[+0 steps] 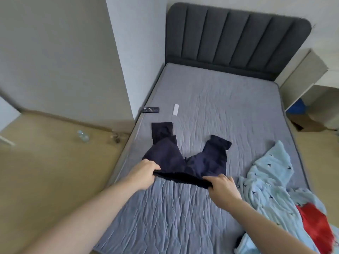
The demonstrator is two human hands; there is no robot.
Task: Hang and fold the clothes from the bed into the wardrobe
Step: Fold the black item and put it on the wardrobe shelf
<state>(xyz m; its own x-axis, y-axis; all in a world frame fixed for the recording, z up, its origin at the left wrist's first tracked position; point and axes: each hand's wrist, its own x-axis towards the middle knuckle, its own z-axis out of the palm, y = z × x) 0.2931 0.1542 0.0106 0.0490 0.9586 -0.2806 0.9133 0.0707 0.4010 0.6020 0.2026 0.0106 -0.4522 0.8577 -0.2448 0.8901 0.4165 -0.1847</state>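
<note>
A pair of dark navy trousers [185, 160] is shown on the grey quilted bed [229, 107], near its left edge and toward the foot. The waistband is raised off the mattress at the near end and is stretched crosswise between the two hands. The long axis of the trousers runs from the waistband away toward the dark padded headboard [236, 39], so that the legs point away from the viewer. The legs are spread in a V: the left leg lies bent, with its cuff resting flat on the mattress farther up the bed, and the right leg ends in a folded-over cuff.

The left end of the waistband is gripped by the left hand [145, 174], whose fingers are curled tightly round the fabric. The right end is pinched by the right hand [222, 186], the fingers being closed over the band with the thumb on top. Both forearms are extended from the lower edge of the view.

A light blue garment with small dark marks [269, 182] is seen crumpled on the right side of the bed, just beside the right hand, and a red item [315, 226] lies partly on top of it at the near right corner. A dark phone [151, 109] and a small white strip [175, 109] rest near the left edge of the bed, beyond the trousers. A clear bottle [83, 136] lies on the wooden floor [45, 171] to the left.
</note>
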